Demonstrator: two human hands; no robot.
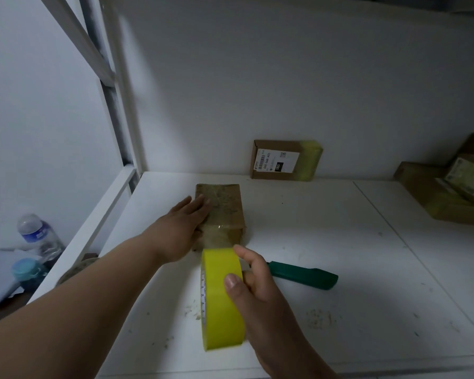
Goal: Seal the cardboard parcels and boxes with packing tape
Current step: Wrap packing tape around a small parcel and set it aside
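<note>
A white table [340,269] is filling the lower part of the view, and its surface is showing small crumbs and dark marks. A plain white wall [285,77] is rising behind it. At the left, a white metal frame [112,86] with a slanted bar is standing beside another white wall [39,119]. Two plastic bottles [39,236] are standing low at the left, next to white sheets [0,280]. The light is looking dim and cool.
</note>
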